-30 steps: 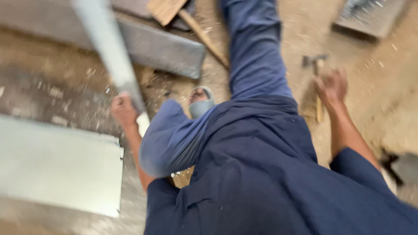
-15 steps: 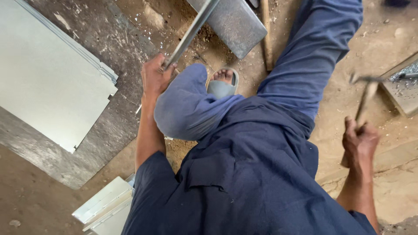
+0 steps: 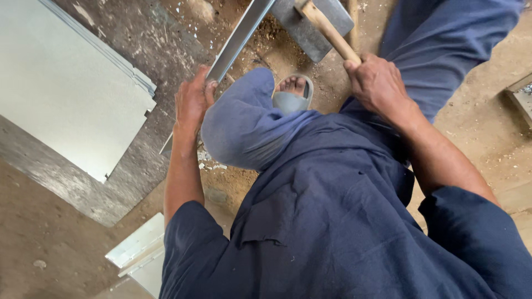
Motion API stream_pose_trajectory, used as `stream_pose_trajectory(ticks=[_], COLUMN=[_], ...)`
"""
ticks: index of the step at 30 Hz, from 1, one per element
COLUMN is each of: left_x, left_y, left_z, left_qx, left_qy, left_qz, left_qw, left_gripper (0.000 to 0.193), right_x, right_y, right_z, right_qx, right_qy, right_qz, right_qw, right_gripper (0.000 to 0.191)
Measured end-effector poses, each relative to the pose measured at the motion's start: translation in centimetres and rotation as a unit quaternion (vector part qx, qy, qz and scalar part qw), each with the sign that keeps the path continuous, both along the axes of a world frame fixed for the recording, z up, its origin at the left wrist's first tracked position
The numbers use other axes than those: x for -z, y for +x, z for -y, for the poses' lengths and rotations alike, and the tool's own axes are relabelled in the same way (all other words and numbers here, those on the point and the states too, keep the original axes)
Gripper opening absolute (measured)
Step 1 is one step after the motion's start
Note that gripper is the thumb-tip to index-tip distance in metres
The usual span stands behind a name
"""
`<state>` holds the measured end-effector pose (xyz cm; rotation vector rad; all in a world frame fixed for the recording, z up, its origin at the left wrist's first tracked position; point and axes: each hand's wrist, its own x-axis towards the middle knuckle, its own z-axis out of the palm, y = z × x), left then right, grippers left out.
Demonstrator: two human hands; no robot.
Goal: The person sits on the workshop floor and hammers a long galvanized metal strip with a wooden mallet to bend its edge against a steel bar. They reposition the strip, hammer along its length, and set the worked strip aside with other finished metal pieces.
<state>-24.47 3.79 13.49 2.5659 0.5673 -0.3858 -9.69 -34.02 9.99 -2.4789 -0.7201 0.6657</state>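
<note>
The metal strip under the left hand is dull grey sheet metal, smooth with a faint sheen. The handle gripped by the right hand is pale bare wood — matt and a little worn. Just beyond the right hand lies a flat grey metal block, matt and scuffed. Left of the left hand a stack of sheet metal looks smooth and pale. The floor is rough, dusty concrete — gritty with chips. Between the hands, a grey sandal looks like matt rubber.
</note>
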Motion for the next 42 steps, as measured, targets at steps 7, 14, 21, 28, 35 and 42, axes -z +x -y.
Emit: stream_pose_trajectory(ticks=[7, 14, 21, 28, 35, 42], left_x=[1.6, 2.6, 2.9, 2.0, 2.2, 1.3], left_y=[0.0, -0.7, -0.4, 0.0, 0.5, 0.7], left_z=[-0.5, -1.7, -1.7, -1.3, -1.5, -1.1], left_qx=[-0.019, -0.023, -0.01, -0.014, -0.044, -0.017], left_qy=[0.028, 0.019, 0.051, 0.018, 0.015, 0.018], left_qz=[-0.044, -0.052, -0.04, -0.02, -0.075, -0.032], left_qw=[0.998, 0.998, 0.998, 1.0, 0.996, 0.999], left_gripper=[0.036, 0.046, 0.047, 0.046, 0.042, 0.041], right_x=[-0.9, -2.3, -1.9, -1.6, -1.7, -1.5], right_y=[1.5, 2.1, 1.9, 2.0, 2.4, 3.4], right_z=[-1.3, -2.8, -2.7, -3.1, -3.2, -3.3], right_qx=[-0.037, -0.055, -0.068, -0.084, -0.042, -0.05], right_qy=[0.013, 0.034, 0.065, 0.1, 0.069, 0.052], right_qz=[0.044, 0.075, 0.107, 0.172, 0.112, 0.146], right_qw=[0.998, 0.995, 0.99, 0.976, 0.99, 0.987], right_gripper=[0.037, 0.035, 0.037, 0.032, 0.043, 0.039])
